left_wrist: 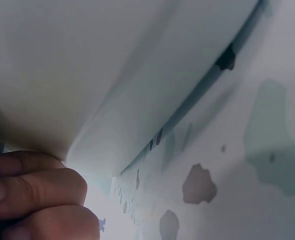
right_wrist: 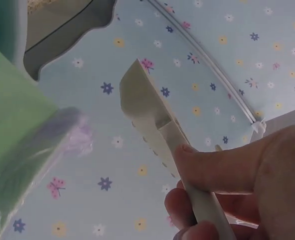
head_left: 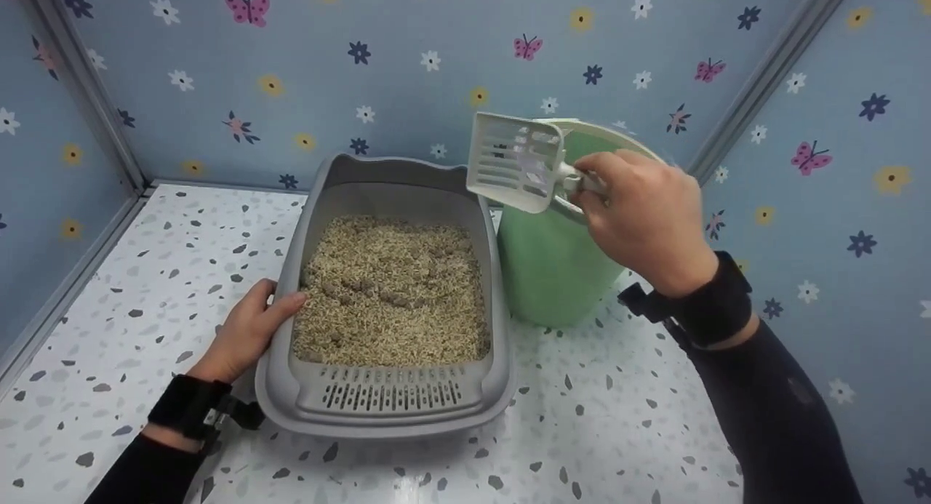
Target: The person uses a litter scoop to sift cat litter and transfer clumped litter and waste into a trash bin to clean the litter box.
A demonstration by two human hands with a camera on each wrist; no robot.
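Observation:
A grey litter box (head_left: 393, 420) stands on the speckled floor, holding tan pellet litter (head_left: 385, 329) with several darker clumps across its middle. My left hand (head_left: 251, 326) grips the box's left rim, thumb over the edge; in the left wrist view its curled fingers (left_wrist: 42, 192) lie under the rim. Raised at the rim of a green bin (head_left: 553, 271), my right hand (head_left: 647, 206) holds a cream slotted litter scoop (head_left: 513, 162) by its handle. The scoop's blade is tilted, and no litter shows on it. In the right wrist view the thumb presses along the scoop handle (right_wrist: 205, 205).
The bin stands against the litter box's right side, with a clear plastic liner (right_wrist: 77, 135) over its rim. Blue flowered panels (head_left: 400, 75) rise behind and on both sides, joined by grey metal corner posts (head_left: 771, 75). White speckled floor (head_left: 618, 417) lies in front.

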